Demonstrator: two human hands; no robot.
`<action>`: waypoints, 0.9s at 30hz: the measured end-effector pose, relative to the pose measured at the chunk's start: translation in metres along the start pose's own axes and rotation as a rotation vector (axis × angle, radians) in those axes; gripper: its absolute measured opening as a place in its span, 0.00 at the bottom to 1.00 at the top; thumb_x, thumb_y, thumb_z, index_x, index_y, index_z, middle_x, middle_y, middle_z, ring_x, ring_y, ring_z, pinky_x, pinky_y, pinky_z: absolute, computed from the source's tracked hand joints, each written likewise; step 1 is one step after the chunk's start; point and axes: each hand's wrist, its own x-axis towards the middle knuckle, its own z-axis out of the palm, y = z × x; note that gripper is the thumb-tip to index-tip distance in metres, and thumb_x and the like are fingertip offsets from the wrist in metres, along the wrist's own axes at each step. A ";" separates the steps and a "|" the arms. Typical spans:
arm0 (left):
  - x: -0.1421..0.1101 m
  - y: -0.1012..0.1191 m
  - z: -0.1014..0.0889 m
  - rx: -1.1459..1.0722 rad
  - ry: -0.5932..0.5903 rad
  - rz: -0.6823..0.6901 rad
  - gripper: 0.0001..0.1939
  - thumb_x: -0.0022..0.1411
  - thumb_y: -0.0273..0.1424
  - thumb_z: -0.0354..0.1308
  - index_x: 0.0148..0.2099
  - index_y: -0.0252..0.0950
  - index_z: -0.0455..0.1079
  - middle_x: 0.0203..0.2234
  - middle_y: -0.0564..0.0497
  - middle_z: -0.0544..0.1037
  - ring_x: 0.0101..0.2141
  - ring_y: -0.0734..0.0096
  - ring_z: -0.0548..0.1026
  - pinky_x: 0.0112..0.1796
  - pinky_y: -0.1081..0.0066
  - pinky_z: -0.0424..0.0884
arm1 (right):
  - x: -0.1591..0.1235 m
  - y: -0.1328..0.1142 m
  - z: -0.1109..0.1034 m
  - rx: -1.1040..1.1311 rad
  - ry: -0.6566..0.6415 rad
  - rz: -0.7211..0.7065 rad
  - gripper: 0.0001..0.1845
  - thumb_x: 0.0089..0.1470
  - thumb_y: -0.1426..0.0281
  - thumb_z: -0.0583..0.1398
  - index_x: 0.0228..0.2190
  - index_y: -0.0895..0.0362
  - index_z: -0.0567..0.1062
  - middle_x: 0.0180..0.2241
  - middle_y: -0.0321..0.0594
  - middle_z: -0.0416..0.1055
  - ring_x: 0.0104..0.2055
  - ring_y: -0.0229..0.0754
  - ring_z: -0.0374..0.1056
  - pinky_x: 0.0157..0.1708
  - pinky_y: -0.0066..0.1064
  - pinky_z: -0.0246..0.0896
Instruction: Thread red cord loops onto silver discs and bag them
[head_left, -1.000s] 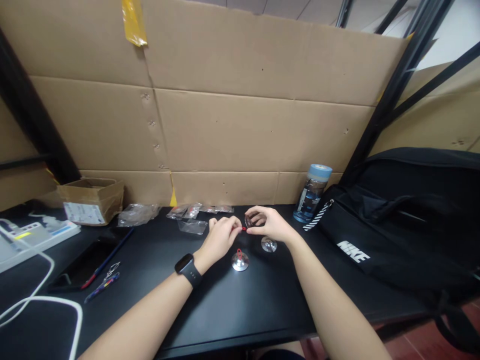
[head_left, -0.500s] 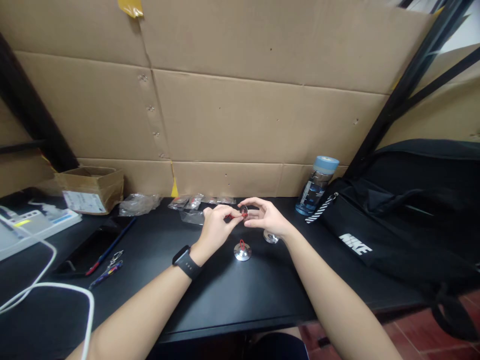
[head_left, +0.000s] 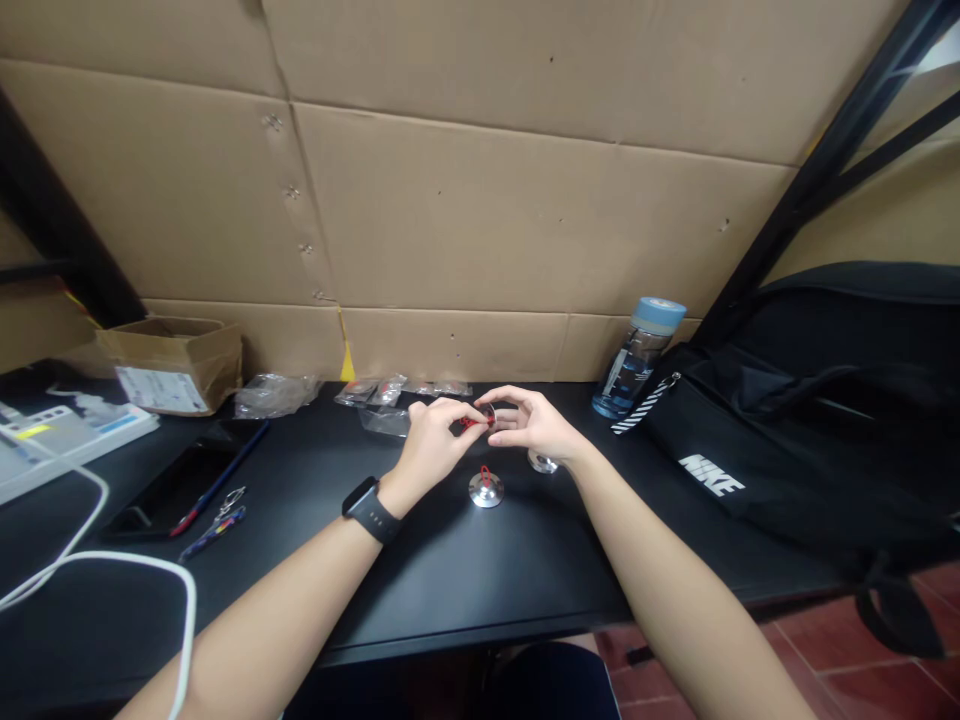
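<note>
Black table [head_left: 487, 585], silver disc [head_left: 486, 493] (red loop [head_left: 485, 474] atop), bottle [head_left: 634, 366], backpack [head_left: 810, 430], box [head_left: 169, 375].

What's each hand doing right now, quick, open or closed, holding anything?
Left hand: closed, pinching a red cord.
Right hand: fingers curled at a metal disc; whether they grip it can't be told.

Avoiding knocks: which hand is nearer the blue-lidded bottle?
Right. The right hand is left of the bottle; the left hand is farther left, past the right one.
</note>
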 end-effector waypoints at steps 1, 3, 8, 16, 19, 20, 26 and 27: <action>0.000 0.000 0.000 -0.003 -0.009 -0.002 0.04 0.64 0.30 0.67 0.36 0.46 0.81 0.37 0.57 0.86 0.44 0.62 0.80 0.48 0.59 0.60 | 0.000 0.000 0.000 -0.005 0.001 0.001 0.32 0.40 0.73 0.77 0.49 0.54 0.76 0.53 0.42 0.72 0.46 0.42 0.76 0.51 0.38 0.73; 0.000 0.001 -0.001 -0.013 -0.013 -0.010 0.04 0.64 0.31 0.66 0.36 0.46 0.81 0.38 0.57 0.86 0.44 0.61 0.80 0.48 0.59 0.60 | 0.000 0.000 0.000 -0.016 0.001 0.004 0.32 0.41 0.73 0.77 0.49 0.54 0.76 0.53 0.42 0.72 0.46 0.42 0.76 0.52 0.39 0.73; 0.000 0.001 0.000 -0.041 -0.003 -0.033 0.04 0.65 0.31 0.65 0.37 0.45 0.80 0.40 0.55 0.86 0.44 0.59 0.80 0.48 0.59 0.64 | -0.001 -0.001 0.002 -0.030 0.011 0.005 0.32 0.41 0.72 0.77 0.48 0.54 0.76 0.53 0.43 0.72 0.47 0.43 0.76 0.52 0.40 0.73; 0.000 -0.003 0.003 -0.095 0.002 -0.050 0.04 0.64 0.29 0.65 0.39 0.44 0.80 0.39 0.54 0.86 0.43 0.61 0.81 0.47 0.63 0.70 | 0.001 0.001 0.005 -0.053 0.011 0.006 0.31 0.42 0.72 0.76 0.48 0.54 0.76 0.49 0.42 0.75 0.47 0.44 0.76 0.54 0.42 0.72; 0.000 -0.004 0.003 -0.103 0.010 -0.071 0.04 0.63 0.30 0.66 0.41 0.44 0.81 0.40 0.53 0.86 0.42 0.61 0.82 0.46 0.64 0.70 | 0.001 0.001 0.006 -0.058 0.023 -0.001 0.31 0.41 0.72 0.76 0.48 0.55 0.76 0.48 0.43 0.76 0.47 0.45 0.76 0.54 0.43 0.72; 0.000 -0.004 0.003 -0.095 0.005 -0.075 0.03 0.64 0.30 0.66 0.40 0.44 0.81 0.39 0.54 0.86 0.41 0.61 0.82 0.45 0.63 0.69 | 0.001 0.001 0.007 -0.059 0.027 -0.002 0.31 0.41 0.72 0.77 0.48 0.55 0.76 0.48 0.43 0.76 0.47 0.45 0.76 0.54 0.43 0.72; 0.000 -0.006 0.003 0.043 -0.005 -0.043 0.05 0.68 0.32 0.63 0.38 0.45 0.81 0.39 0.54 0.85 0.44 0.59 0.79 0.47 0.58 0.60 | 0.001 0.001 0.009 -0.090 0.053 -0.004 0.31 0.40 0.70 0.77 0.47 0.55 0.77 0.48 0.43 0.75 0.45 0.45 0.76 0.53 0.43 0.73; -0.001 -0.007 0.003 0.071 -0.003 -0.020 0.06 0.68 0.32 0.62 0.39 0.45 0.81 0.39 0.54 0.85 0.45 0.59 0.78 0.47 0.58 0.59 | 0.001 0.001 0.009 -0.097 0.063 -0.010 0.31 0.39 0.70 0.77 0.47 0.55 0.77 0.49 0.43 0.75 0.45 0.44 0.76 0.53 0.43 0.73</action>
